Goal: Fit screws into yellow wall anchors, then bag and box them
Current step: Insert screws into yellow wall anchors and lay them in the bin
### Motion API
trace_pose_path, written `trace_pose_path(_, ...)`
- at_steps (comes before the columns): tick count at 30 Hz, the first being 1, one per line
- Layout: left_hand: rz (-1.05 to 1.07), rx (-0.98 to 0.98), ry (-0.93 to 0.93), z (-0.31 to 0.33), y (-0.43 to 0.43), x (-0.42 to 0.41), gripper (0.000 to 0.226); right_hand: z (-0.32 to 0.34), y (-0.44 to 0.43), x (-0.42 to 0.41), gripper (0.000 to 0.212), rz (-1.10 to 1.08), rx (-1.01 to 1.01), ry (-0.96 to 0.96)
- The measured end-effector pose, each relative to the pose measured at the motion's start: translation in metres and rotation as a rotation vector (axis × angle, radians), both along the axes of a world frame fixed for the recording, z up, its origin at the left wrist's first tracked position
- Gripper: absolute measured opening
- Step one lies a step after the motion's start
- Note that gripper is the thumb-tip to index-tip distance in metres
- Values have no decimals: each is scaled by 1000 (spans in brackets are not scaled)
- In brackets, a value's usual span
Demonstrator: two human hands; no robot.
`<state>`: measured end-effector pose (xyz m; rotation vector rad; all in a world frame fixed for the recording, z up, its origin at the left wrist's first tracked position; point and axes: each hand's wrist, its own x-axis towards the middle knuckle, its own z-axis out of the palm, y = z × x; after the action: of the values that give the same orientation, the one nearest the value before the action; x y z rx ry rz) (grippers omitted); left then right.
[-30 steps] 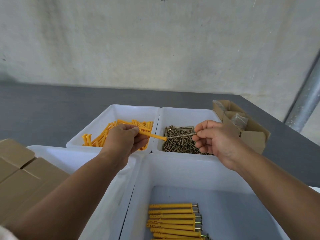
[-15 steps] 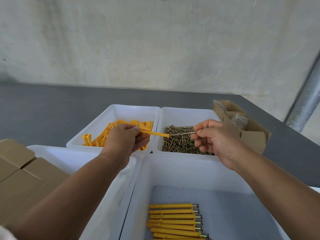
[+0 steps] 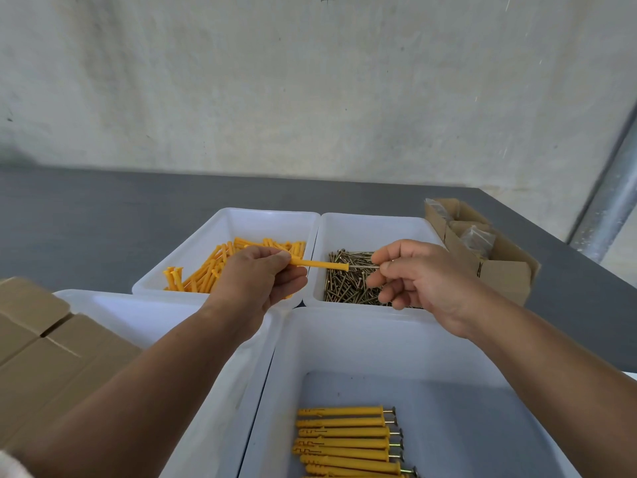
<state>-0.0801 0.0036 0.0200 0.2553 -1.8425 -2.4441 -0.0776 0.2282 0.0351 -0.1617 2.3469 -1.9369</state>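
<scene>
The left hand point(image 3: 260, 276) pinches one yellow anchor point(image 3: 319, 264) between thumb and curled fingers, holding it level above the meeting rims of the two back tubs. The right hand point(image 3: 422, 274) pinches a screw point(image 3: 363, 267) between thumb and forefinger, its other fingers loosely curled, with the screw's tip at the anchor's flared mouth. Loose anchors point(image 3: 206, 270) fill the left back tub point(image 3: 265, 214), loose screws point(image 3: 348, 288) the right one point(image 3: 372, 219), and finished anchors point(image 3: 344, 432) lie in rows in the front tub point(image 3: 362, 332).
</scene>
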Motion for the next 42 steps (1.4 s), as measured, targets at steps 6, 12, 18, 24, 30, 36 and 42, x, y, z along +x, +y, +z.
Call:
trace_pose_path(6, -52, -51, 7, 1, 5, 3, 10, 6, -4, 7, 20, 169, 181, -13)
trace_pose_path(12, -78, -134, 26, 1, 8, 7, 7, 9, -8, 13, 15, 312, 408, 4)
trace_pose_path(18, -86, -285, 70, 3, 3, 4, 6, 13, -3, 17, 8, 496, 580, -99)
trace_pose_path(24, 241, -811, 128, -2, -21, -7, 5, 4, -6, 24, 10, 666, 864, -319)
trace_pose_path(30, 483, -1334, 88, -10, -49, -14, 19, -16, -17, 27, 19, 702, 1110, -374)
trace_pose_path(36, 387, -1629, -325, -19, -73, -20, 45, -20, -24, 31, 27, 720, 1170, -358)
trace_pose_path(42, 289, -1670, -459, -23, -81, -23, 53, -4, -18, 30, 25, 711, 1122, -357)
